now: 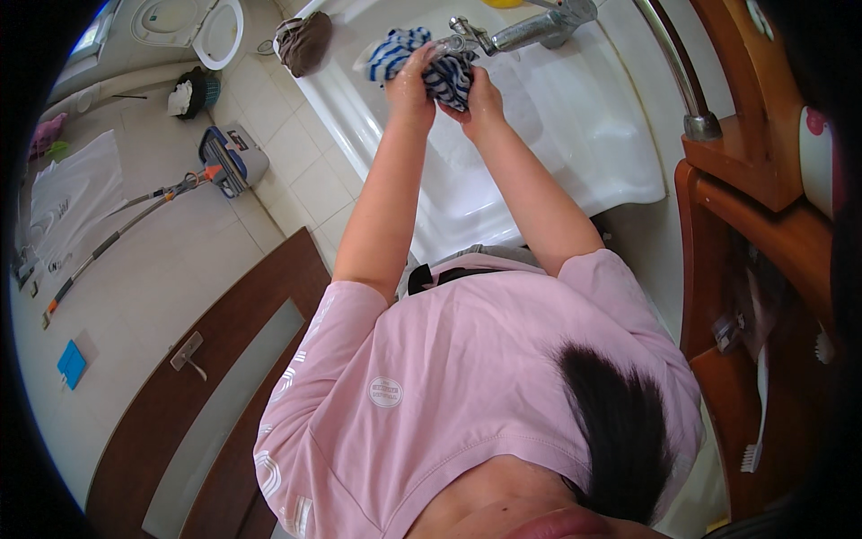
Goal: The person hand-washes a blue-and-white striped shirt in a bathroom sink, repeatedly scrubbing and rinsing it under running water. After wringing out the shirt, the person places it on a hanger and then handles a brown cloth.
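Under the chrome faucet (539, 34) of a white washbasin (572, 145), a bunched cloth with blue, dark and white stripes (448, 77) is held between my hands. My left hand (409, 87) grips it from the left, and a looser striped part sticks out past the fingers, slightly blurred. On the other side my right hand (483, 101) presses against the dark-striped bundle, its fingers partly hidden beneath it. The skin of my left hand looks wet. Both hands are just below the faucet's swivel spout (465, 34), over the basin.
A brown bundled cloth (306, 44) lies on the basin's left rim. Wooden shelving (741, 175) with a toothbrush (761, 397) stands to the right. Leftward are a mop (135, 222), a grey bucket (246, 151), a wooden door (269, 276) and a toilet (219, 34).
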A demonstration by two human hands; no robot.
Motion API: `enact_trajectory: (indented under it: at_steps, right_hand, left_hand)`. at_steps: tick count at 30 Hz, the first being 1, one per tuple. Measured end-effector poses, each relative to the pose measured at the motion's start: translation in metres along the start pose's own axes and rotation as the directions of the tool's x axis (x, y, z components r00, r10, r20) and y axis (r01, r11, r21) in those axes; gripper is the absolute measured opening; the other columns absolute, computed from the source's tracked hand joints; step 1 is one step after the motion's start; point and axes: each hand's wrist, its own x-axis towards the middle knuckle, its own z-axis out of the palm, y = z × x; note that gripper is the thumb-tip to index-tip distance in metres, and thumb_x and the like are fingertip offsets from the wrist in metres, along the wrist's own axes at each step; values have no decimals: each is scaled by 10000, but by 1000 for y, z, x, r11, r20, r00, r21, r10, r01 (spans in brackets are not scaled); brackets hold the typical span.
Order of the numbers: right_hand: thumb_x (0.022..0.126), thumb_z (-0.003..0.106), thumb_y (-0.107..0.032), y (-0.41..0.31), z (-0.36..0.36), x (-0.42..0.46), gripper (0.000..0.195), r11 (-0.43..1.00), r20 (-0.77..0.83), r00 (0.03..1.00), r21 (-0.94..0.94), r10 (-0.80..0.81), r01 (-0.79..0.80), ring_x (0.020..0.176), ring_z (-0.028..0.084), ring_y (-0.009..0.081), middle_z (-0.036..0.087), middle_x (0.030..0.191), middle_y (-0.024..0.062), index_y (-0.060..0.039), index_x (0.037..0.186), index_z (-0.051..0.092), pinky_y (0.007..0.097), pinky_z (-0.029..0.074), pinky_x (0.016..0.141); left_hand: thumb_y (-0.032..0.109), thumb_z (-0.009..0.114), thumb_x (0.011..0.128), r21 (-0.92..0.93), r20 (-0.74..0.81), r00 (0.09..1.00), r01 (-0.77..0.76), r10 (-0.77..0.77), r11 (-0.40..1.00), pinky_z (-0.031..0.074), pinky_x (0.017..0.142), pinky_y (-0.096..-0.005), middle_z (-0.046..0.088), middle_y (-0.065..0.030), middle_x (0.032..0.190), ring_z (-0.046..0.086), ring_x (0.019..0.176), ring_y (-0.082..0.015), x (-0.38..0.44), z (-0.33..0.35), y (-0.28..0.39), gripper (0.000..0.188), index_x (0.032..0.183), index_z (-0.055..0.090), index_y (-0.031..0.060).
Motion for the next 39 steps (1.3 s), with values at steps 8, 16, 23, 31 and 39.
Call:
enact_trajectory:
  at_steps: [8, 16, 23, 31, 39]
  right_hand:
    - [646, 769, -368, 12, 4, 2, 619, 448, 381, 648, -492, -660, 746, 996, 525, 235, 515, 1035, 102, -41, 1118, 538, 334, 423, 865]
    - [670, 724, -244, -2, 20, -22, 299, -35, 562, 294, -500, -773, 865, 916, 521, 352, 526, 1000, 167, -35, 821, 571, 384, 443, 791]
    - [789, 599, -187, 18, 31, -27, 147, -12, 411, 314, -623, -856, 782, 887, 523, 378, 551, 980, 211, -46, 823, 573, 433, 460, 732]
    - [805, 474, -112, 2, 46, -19, 162, 311, 237, 588, -666, -774, 678, 773, 594, 350, 628, 788, 162, -33, 779, 613, 433, 481, 691]
    - [798, 462, -161, -9, 45, 6, 255, 745, 131, 938, -576, -322, 336, 745, 638, 295, 654, 801, 191, -2, 847, 655, 396, 483, 653]
  left_hand:
    - [149, 594, 815, -197, -58, 997, 39, -51, 980, 496, 781, -380, 632, -79, 875, 608, 827, -241, 15, -29, 18, 136, 910, 572, 53]
    - [277, 530, 890, -222, 45, 986, 168, -162, 960, 496, 797, -399, 623, -93, 931, 602, 869, -246, 19, -46, 5, 246, 962, 576, 46]
    - [271, 568, 882, -152, 97, 990, 115, -101, 982, 489, 717, -312, 604, -80, 879, 585, 805, -204, -5, -6, 10, 267, 962, 576, 17]
    - [268, 578, 815, -247, 59, 996, 76, -64, 966, 493, 689, -322, 606, -80, 798, 585, 725, -208, 1, -3, 21, 222, 809, 548, 48]
    - [81, 578, 747, -119, 67, 996, 67, -59, 991, 471, 625, -299, 589, -43, 743, 567, 681, -175, 1, -4, 27, 39, 774, 564, 57]
